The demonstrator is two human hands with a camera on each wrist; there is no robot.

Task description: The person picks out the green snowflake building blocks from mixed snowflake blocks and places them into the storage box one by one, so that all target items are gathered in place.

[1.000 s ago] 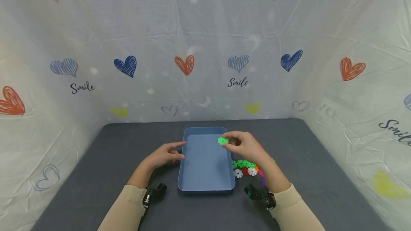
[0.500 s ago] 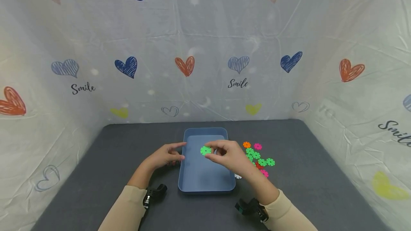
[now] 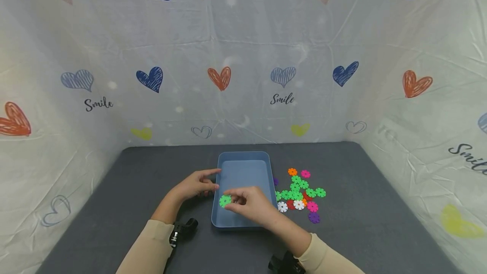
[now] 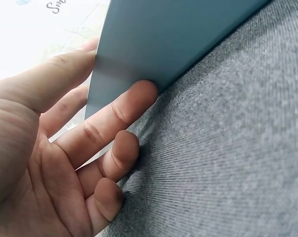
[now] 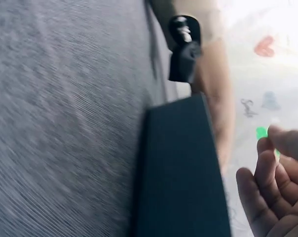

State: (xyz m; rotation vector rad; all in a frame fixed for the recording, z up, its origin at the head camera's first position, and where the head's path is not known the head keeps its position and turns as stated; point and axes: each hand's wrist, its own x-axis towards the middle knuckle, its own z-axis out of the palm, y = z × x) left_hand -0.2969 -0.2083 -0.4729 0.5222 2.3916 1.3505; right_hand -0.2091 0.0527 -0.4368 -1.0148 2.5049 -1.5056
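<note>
Left hand (image 3: 195, 186) rests on the tabletop (image 3: 125, 181), fingers mostly straight against the left wall of the blue tray (image 3: 243, 168); the thumb lies along the top of the wall, nothing clamped. It braces rather than holds, so a sideways bump could slide the tray on the grey cloth.

Right hand (image 3: 249, 204) pinches a green disc (image 3: 225, 200) at its fingertips, over the near-left part of the tray, close to the left rim. Whether the disc touches the tray floor is not clear from the head view; the right wrist view is blurred and shows only a green sliver (image 5: 261, 133) by the fingers.

Risks: the pinch is shallow, on the disc's edge, so it could slip or flip. This close to the rim, a release could bounce it over the wall onto the tabletop.

Loose pile of discs (image 3: 300, 191) sits on the tabletop just right of the tray; the right sleeve (image 3: 323, 257) crosses near it and could scatter pieces.
</note>
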